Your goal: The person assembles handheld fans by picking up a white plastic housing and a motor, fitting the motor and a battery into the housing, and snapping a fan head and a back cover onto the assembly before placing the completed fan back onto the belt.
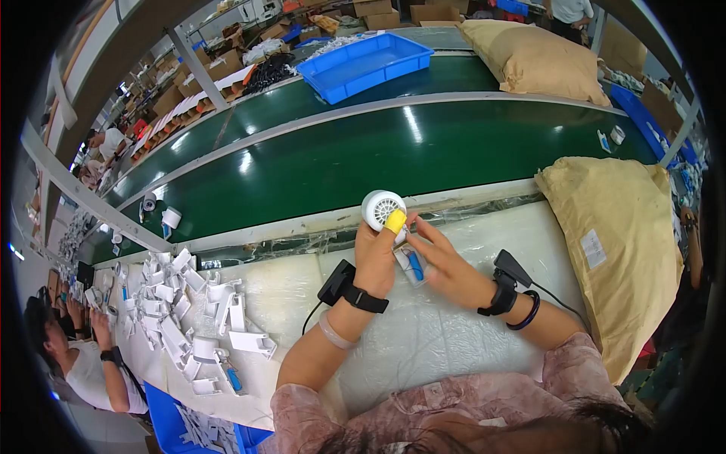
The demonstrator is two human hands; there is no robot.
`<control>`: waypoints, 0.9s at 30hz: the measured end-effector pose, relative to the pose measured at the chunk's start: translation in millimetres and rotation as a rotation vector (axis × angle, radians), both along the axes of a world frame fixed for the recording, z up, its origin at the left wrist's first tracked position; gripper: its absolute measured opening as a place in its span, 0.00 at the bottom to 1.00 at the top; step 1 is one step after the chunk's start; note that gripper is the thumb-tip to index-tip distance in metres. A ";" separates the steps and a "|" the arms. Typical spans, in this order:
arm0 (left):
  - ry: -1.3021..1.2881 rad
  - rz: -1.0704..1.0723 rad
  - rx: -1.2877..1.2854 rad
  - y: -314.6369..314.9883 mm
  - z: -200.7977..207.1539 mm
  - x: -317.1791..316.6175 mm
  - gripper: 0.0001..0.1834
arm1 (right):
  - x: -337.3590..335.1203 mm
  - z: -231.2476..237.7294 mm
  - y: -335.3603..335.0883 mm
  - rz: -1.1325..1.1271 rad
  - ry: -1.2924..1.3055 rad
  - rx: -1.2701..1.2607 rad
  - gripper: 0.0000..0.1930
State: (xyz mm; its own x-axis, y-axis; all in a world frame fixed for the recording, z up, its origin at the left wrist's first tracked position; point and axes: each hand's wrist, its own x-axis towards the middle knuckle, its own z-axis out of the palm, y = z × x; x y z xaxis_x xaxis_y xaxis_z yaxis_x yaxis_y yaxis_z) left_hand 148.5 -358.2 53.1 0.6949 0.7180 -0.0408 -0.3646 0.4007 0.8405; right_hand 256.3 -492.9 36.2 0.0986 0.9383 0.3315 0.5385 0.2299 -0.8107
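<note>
1. Hands: two. Left hand (373, 261) is clamped on one round white device (378, 206) with a grille, its thumb wearing one yellow cover (395, 220). Right hand (446, 263) has bent fingers reaching the device's lower right side; whether they grip it I cannot tell.
2. The device is held above the far middle of the surface (423, 340), near its edge. One white-and-blue piece (414, 265) shows just below it, beside the right hand; whether the two are joined is unclear.
3. White parts (174, 334) form one heap at left, overlapping too much to count.
4. Paper sacks (612, 257): two, one at right, one farther off. Blue tray (386, 74): one, at the far side. Two small items (617, 135) sit at the right of the green belt (318, 166).
5. One pale rail (469, 198) bounds the surface's far edge; one blue bin (162, 412) stands at the near left.
6. Room for moving lies between heap and near sack.
</note>
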 end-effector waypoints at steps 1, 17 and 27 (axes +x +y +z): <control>0.001 0.003 -0.003 -3.5 0.5 1.0 0.17 | -3.1 2.2 -0.1 0.003 0.001 -0.003 0.41; 0.036 0.165 0.884 51.0 -72.6 -3.4 0.16 | -50.8 103.0 51.3 0.125 -0.510 0.201 0.12; -0.173 0.067 -0.143 42.5 -56.0 29.8 0.18 | -207.2 80.9 153.2 0.665 -0.801 -0.196 0.19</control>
State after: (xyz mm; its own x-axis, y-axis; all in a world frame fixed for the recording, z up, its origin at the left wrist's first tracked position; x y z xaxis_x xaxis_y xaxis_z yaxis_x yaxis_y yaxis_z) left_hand 178.3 -315.6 -2.9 0.6513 0.7582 -0.0300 -0.5283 0.4815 0.6993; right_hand 49.1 -339.7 117.1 -0.6349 0.7672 -0.0905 0.7461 0.5786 -0.3295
